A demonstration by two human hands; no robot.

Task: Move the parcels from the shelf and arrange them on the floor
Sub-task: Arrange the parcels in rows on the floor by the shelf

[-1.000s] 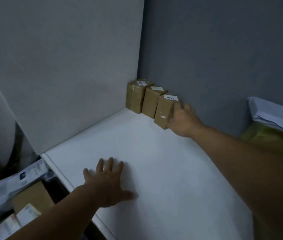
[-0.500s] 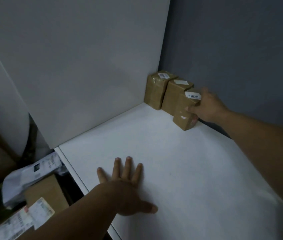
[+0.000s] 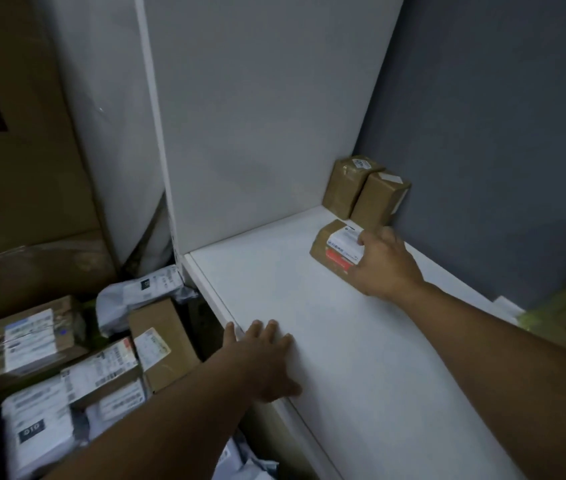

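Note:
Two small brown parcels [image 3: 345,187] [image 3: 378,199] stand upright in the back corner of the white shelf [image 3: 309,306]. A third brown parcel [image 3: 333,249] with a white and red label lies flat just in front of them. My right hand [image 3: 383,265] grips this parcel at its right end, fingers curled over the label. At the shelf's front edge my left hand [image 3: 264,358] rests flat with its fingers spread.
Below the shelf on the left lie several labelled cardboard boxes [image 3: 25,341] and white mailer bags [image 3: 139,292]. A large cardboard carton [image 3: 14,133] stands at the far left. A grey wall [image 3: 499,133] backs the shelf; a greenish package [image 3: 565,313] sits at the right.
The third parcel has been tipped from upright onto its side and drawn forward by my right hand. My left hand slid back to the shelf's front edge, and the view swung left.

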